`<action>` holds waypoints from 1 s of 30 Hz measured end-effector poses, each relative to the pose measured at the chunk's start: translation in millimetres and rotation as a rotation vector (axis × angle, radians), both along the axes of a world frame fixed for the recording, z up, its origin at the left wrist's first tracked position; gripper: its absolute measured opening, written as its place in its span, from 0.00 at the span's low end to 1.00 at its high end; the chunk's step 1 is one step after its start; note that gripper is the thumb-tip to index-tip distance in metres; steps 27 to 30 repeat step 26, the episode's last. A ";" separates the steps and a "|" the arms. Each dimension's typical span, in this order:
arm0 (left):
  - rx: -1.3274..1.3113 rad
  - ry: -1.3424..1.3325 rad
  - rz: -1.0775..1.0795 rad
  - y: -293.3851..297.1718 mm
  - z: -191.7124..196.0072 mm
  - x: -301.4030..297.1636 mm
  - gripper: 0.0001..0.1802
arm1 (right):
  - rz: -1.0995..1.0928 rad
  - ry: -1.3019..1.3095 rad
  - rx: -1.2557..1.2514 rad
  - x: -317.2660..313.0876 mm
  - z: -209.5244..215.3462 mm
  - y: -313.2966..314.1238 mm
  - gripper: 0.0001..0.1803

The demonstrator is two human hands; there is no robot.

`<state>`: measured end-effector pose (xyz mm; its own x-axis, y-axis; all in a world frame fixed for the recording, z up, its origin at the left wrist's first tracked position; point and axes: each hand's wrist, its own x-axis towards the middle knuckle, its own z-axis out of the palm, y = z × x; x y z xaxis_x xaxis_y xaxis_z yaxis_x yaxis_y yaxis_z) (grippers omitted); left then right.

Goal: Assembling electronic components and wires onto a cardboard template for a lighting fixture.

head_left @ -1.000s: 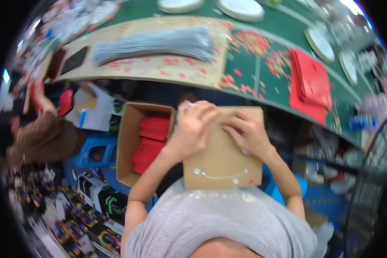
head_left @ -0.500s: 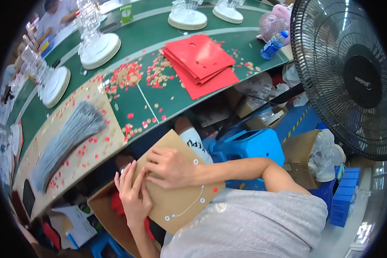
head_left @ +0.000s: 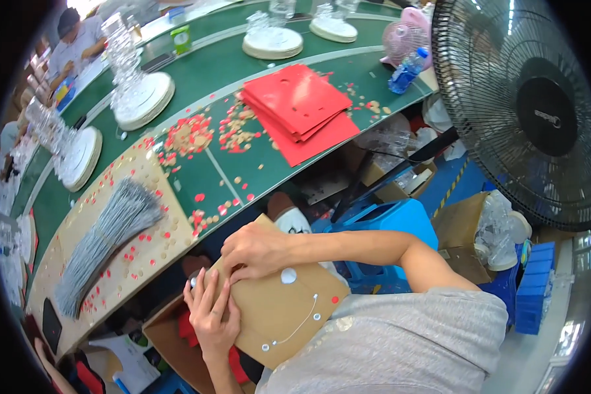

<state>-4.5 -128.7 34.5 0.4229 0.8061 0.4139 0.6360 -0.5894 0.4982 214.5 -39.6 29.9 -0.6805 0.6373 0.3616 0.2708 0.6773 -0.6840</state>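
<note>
- The brown cardboard sheet [head_left: 279,312] sits tilted on the person's lap, below the edge of the green tabletop [head_left: 197,167]; nothing but the two hands steadies it, so a slip of either could let it slide toward the open carton [head_left: 167,338] below
- The right hand [head_left: 256,251] lies flat across the upper edge of the sheet, its fingers [head_left: 233,270] curled and pressing at the left corner; whether they pinch something small there I cannot tell
- The left hand [head_left: 211,315] clasps the sheet's left edge, fingers [head_left: 210,299] spread upward over the face and thumb apparently behind; a looser hold would likely let the sheet pivot under the right hand's push
- Pressing hard at one corner could crease or tear the cardboard near its punched holes [head_left: 288,276]
- A thin pale wire [head_left: 299,325] runs between holes on the face; a dragged palm or sleeve might snag it and pull it out
- Red and tan punched scraps [head_left: 190,134] litter the tabletop near its edge, and some could be knocked down onto the lap and get under the fingers
- The big standing fan [head_left: 532,111] is close on the right; its draught may scatter light scraps or lift the stacked red sheets [head_left: 299,105]
</note>
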 end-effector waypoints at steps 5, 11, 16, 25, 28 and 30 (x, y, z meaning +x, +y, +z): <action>-0.065 0.052 -0.015 -7.7 5.0 -6.8 0.27 | 0.066 -0.074 -0.059 -10.8 2.6 30.8 0.19; -0.056 0.201 -0.088 -1.9 11.2 -8.7 0.26 | 0.156 -0.387 -0.567 -15.0 8.7 47.8 0.29; -0.018 0.250 -0.104 1.6 5.7 -10.2 0.29 | -0.016 -0.273 0.055 14.7 20.0 21.1 0.26; -0.076 0.090 -0.160 20.4 6.1 -2.1 0.25 | -0.160 -0.110 -0.940 108.5 -104.7 -101.1 0.43; -0.117 0.041 -0.178 25.4 5.9 -0.7 0.25 | -0.154 -0.118 -0.938 109.4 -104.4 -101.5 0.43; -0.117 0.041 -0.178 25.4 5.9 -0.7 0.25 | -0.154 -0.118 -0.938 109.4 -104.4 -101.5 0.43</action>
